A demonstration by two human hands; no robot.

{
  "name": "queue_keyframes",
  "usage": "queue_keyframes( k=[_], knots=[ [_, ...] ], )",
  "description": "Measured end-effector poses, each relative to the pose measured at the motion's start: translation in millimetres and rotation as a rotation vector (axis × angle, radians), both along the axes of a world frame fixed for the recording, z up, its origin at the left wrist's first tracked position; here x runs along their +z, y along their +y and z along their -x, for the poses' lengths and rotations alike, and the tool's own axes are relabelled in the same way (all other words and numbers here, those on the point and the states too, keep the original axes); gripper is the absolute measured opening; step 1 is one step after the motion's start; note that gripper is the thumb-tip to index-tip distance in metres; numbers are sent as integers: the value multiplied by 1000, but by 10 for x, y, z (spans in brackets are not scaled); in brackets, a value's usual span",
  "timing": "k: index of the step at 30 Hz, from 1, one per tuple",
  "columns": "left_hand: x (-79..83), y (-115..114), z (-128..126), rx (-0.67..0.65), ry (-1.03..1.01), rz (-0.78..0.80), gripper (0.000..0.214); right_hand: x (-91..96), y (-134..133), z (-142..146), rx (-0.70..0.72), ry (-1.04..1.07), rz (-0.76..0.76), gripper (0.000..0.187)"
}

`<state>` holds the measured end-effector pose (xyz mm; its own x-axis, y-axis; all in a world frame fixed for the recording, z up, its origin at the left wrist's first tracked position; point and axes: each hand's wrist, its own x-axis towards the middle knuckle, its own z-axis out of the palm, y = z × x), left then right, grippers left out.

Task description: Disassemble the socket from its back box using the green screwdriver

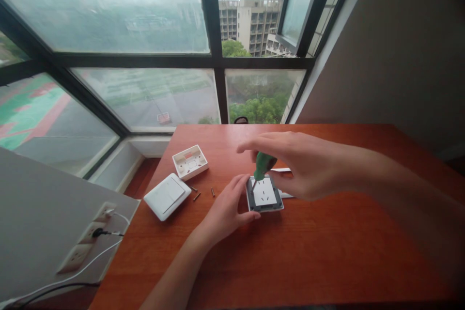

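Observation:
A wall socket (264,192) with a white face and dark grey frame lies on the wooden table. My left hand (228,203) grips it by its left side, fingers at the upper left corner and thumb at the lower edge. In my right hand (290,160) is a green-handled screwdriver (262,164), held upright at a slight tilt. The tip of its shaft meets the socket's left side, near the frame; any screw beneath it is too small to make out. Under my right hand, a white frame-like piece (287,195) shows partly behind the socket.
Left of my hands lie a white switch (167,197), an open white mounting box (191,162) and several loose screws (212,192). The table (308,261) reaches to the window. Wall outlets (90,232) with plugged-in cables are at the lower left.

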<state>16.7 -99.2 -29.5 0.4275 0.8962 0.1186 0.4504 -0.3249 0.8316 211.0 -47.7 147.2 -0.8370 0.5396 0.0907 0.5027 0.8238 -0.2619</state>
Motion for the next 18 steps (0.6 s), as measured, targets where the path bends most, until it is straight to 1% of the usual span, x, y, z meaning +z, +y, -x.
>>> queue_keyframes(
  k=[1, 3, 5, 6, 8, 10, 11, 12, 13, 16, 17, 18],
  knots=[
    [-6, 0, 1, 5, 1, -4, 83, 2, -2, 9, -47, -14, -28, 45],
    [-19, -1, 4, 10, 10, -5, 85, 10, -15, 40, -193, -70, -133, 29],
    [-24, -1, 6, 14, 17, -5, 86, 23, -35, 66, -286, -138, -198, 27],
    [-21, 0, 5, 14, 18, -5, 86, 30, -44, 69, -284, -152, -203, 25],
    [-6, 3, 2, 7, 15, -6, 84, 40, -54, 54, -181, -122, -154, 20],
    [8, 4, -2, -4, 11, -2, 82, 40, -50, 27, -50, -54, -61, 37],
    [11, 4, -3, -7, 10, -1, 82, 35, -44, 18, -13, -26, -27, 44],
    [10, 3, -3, -5, 8, -3, 82, 29, -39, 16, -11, -8, -15, 45],
    [6, 3, -2, 1, 6, -7, 82, 21, -34, 21, -46, -8, -29, 43],
    [-11, 1, 3, 11, 5, -6, 84, 5, -32, 59, -241, -84, -151, 30],
    [-12, 2, 5, 6, 6, -1, 85, 5, -37, 69, -281, -117, -181, 28],
    [-10, 3, 6, 2, 7, 2, 84, 9, -42, 73, -290, -136, -196, 26]
  ],
)
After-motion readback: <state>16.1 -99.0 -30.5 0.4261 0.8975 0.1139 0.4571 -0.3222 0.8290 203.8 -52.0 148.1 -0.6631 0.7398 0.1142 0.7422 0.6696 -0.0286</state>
